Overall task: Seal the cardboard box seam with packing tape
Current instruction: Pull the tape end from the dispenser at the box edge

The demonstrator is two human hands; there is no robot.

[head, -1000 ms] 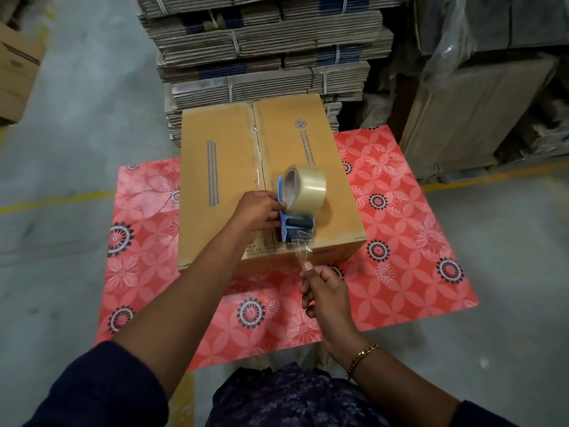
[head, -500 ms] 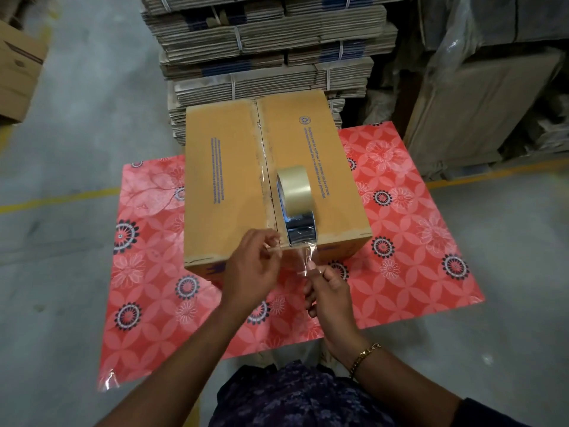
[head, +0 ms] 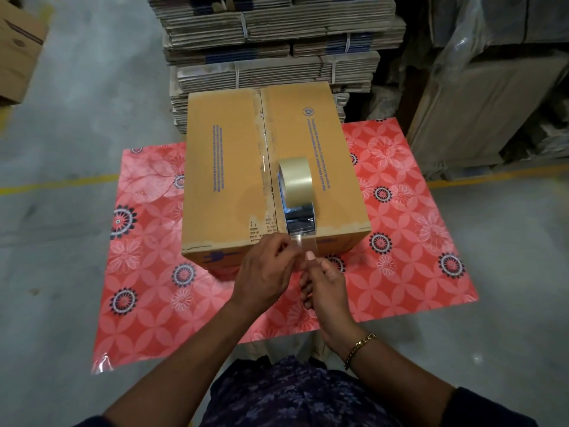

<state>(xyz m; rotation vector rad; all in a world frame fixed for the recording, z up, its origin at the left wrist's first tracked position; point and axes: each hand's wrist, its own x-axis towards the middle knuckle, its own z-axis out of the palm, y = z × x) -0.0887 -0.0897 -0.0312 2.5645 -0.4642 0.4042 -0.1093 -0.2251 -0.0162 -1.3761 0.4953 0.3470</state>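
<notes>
A closed brown cardboard box [head: 228, 180] stands on a red flowered table cover [head: 147, 272], its centre seam [head: 265, 155] running away from me. A tape dispenser with a clear tape roll [head: 296, 180] rests upright on the box top just right of the seam, near the front edge. A strip of clear tape [head: 300, 241] hangs from it over the front edge. My left hand [head: 264, 272] and my right hand [head: 323, 285] both pinch the strip's free end in front of the box.
Bundled stacks of flat cardboard [head: 277, 41] rise right behind the box. Wrapped cartons [head: 492, 103] stand at the right, another carton [head: 18, 47] at the far left. Grey concrete floor with a yellow line [head: 55, 183] surrounds the table.
My left hand let go of the dispenser, leaving it standing on the box, and came down to the tape end beside my right hand. The view drew closer to the box.
</notes>
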